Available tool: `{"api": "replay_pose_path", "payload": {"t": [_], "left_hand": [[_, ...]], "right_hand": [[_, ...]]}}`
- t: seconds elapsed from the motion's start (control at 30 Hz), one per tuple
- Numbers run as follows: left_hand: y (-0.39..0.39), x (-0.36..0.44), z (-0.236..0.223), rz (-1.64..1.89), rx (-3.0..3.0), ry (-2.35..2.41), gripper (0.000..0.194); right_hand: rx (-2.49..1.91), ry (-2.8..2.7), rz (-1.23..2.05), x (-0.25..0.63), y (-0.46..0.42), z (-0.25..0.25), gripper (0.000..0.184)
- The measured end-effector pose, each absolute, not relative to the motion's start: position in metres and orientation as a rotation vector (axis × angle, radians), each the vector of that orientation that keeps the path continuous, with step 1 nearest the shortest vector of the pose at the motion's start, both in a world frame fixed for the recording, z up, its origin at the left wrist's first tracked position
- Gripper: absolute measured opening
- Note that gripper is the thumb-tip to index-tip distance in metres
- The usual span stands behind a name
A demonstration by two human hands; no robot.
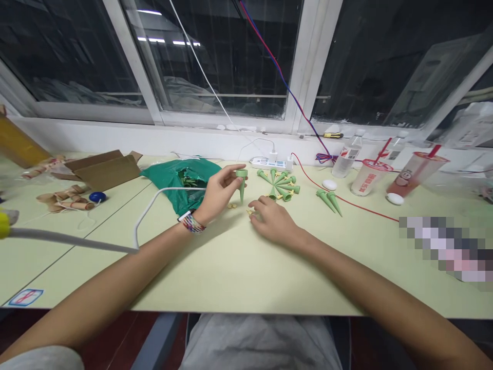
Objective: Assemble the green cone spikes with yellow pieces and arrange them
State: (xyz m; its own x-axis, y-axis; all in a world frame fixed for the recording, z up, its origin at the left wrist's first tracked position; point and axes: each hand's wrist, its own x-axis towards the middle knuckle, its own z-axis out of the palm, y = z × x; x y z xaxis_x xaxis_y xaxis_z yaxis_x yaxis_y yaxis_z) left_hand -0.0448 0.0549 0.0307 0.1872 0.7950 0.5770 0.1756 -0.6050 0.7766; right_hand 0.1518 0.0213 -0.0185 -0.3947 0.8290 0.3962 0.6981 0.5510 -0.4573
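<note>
Spike [242,191]: pinched in the left hand [221,192], over the bench [215,277], near some yellow pegs [231,206]; whether it has a peg of its own is too small to tell
Progress: seemingly partway; the ring [273,184] of spikes, several showing yellow, looks like the done share; the held spike looks under way; the pair [327,201] and the green parts in the bag [165,174] look left over
Axis: the held spike stands about upright, cap up, tip down; whether the tip touches the bench I cannot tell
Left fingers [233,167]: closed on the cap
Right hand [275,221]: low at the bench, fingers curled and partly open by a peg; whether it is gripped I cannot tell
Ring: beyond the right hand; tips inward, caps outward
Pair: right of the ring; caps windowward, tips slanting towards the person
</note>
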Motion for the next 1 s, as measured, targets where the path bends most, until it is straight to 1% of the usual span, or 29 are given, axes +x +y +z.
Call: {"api": "replay_pose_path", "payload": {"t": [0.07,0.13,0.33,0.53,0.67,0.8,1.0], "left_hand": [[0.058,-0.049,0.034,1.485,1.855,0.89,0.039],[0.06,-0.054,0.038,1.53,1.826,0.871,0.041],[0.067,-0.068,0.04,1.635,1.698,0.866,0.046],[0.074,-0.073,0.039,1.613,1.453,0.843,0.028],[0.076,-0.075,0.041,1.546,1.363,0.819,0.026],[0.075,-0.076,0.041,1.498,1.359,0.821,0.026],[0.068,-0.072,0.038,1.445,1.333,0.788,0.025]], "right_hand": [[-1.184,-2.279,0.139,0.141,0.02,-0.021,0.025],[-1.1,-2.338,0.061,0.129,0.022,-0.02,0.026],[-0.802,-2.486,0.041,0.076,0.021,-0.021,0.026],[-0.833,-2.5,-0.013,0.032,0.021,-0.026,0.025],[-0.871,-2.5,-0.057,0.024,0.027,-0.03,0.025],[-0.869,-2.487,-0.094,0.028,0.032,-0.034,0.019],[-0.811,-2.477,-0.028,0.042,0.028,-0.034,0.019]]}}
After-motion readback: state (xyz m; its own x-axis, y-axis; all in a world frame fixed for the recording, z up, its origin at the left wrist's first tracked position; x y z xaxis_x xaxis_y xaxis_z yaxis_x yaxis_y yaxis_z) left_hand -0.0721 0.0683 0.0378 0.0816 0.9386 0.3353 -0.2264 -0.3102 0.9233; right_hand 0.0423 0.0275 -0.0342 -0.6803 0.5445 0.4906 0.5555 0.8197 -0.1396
